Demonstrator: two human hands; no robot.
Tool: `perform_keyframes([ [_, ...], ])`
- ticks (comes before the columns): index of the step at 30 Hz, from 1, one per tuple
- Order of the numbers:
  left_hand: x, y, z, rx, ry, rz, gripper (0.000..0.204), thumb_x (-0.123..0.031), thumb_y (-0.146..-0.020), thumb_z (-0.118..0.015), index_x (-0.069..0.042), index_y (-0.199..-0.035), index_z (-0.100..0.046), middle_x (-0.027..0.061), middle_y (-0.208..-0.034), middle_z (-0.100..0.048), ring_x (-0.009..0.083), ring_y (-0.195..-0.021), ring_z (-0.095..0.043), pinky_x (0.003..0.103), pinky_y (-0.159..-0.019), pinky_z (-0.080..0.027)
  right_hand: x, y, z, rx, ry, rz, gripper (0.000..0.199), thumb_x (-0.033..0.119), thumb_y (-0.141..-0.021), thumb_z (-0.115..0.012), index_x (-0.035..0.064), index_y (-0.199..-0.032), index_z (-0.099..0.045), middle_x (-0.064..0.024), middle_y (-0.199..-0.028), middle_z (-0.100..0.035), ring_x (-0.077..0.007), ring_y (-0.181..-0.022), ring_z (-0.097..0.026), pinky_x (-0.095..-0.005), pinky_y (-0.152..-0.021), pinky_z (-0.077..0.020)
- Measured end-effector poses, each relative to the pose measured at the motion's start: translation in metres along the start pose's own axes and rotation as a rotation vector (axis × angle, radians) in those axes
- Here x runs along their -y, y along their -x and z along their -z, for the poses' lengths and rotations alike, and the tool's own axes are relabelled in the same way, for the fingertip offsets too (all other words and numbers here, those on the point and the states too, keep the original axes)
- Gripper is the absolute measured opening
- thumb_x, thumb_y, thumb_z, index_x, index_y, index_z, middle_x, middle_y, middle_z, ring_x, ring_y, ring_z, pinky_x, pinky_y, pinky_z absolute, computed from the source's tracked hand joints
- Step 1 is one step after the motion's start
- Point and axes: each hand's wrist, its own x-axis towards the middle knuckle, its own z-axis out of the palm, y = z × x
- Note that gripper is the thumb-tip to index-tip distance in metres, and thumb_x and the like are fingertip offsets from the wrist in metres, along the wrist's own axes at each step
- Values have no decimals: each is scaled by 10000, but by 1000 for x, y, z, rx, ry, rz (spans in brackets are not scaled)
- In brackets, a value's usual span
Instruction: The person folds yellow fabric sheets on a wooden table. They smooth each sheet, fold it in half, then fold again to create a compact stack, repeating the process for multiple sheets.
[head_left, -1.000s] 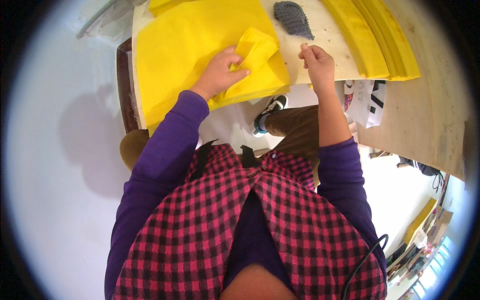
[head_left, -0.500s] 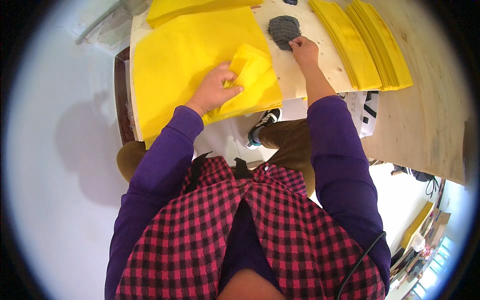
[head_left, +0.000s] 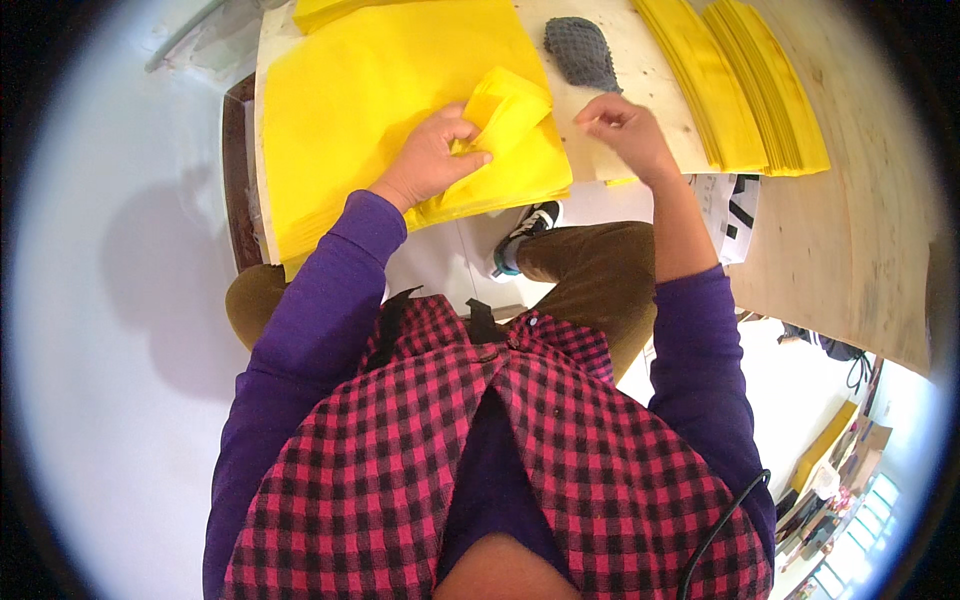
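A stack of yellow fabric-like sheets lies on the left part of a pale wooden table. My left hand is closed on the folded-back corner of the yellow sheets, thumb on the near side. Several layers show in that fold. To its right, my right hand is lifted over the bare wood with its fingers curled and fingertips drawn together. Nothing shows between them. Just beyond that hand sits a dark grey textured cloth, apart from the fingers.
Two narrow yellow folded stacks lie at the far right of the wooden tabletop. Another yellow pile is at the back left. Below the table edge are a white bag with black print and my shoe.
My right hand has come off the grey cloth and drawn back toward me and slightly right. The cloth now lies in a different shape. My left hand keeps its grip on the fold.
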Motion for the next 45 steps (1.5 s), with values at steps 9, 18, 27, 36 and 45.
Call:
perform_keyframes([
  [9,-7,-2,2,12,17,18,242,-192,-743,-732,-5,-821,-600,165,-1017,-582,327,-963,-563,354,-852,-448,6,24,-36,121,45,35,118,64,-734,-740,85,-828,-671,41,-817,-504,-83,-679,-393,-218,-630,-361],
  [18,-5,-2,1,6,3,10,247,-192,-743,-735,-2,-825,-600,164,-1027,-586,326,-967,-565,356,-853,-449,15,16,-27,163,96,56,67,94,-856,-652,28,-859,-644,0,-846,-538,-110,-786,-511,-246,-731,-428],
  [27,0,-2,0,20,34,-40,245,-206,-748,-733,-13,-827,-605,162,-1022,-587,333,-961,-567,361,-847,-452,26,8,-25,209,138,44,88,87,-874,-637,0,-877,-626,-13,-841,-537,-113,-782,-524,-252,-726,-443],
  [36,-1,-3,2,33,78,-13,243,-223,-766,-728,-20,-822,-606,158,-987,-576,321,-954,-556,351,-850,-441,42,-4,-25,170,199,216,110,107,-880,-639,-2,-878,-624,-23,-808,-530,-111,-732,-510,-249,-672,-436],
  [45,-13,-2,7,97,113,-56,229,-206,-788,-732,-19,-833,-608,121,-997,-538,249,-977,-521,315,-893,-405,56,-24,-34,133,286,274,145,137,-867,-658,-4,-877,-624,-36,-764,-533,-141,-713,-512,-279,-645,-425],
])
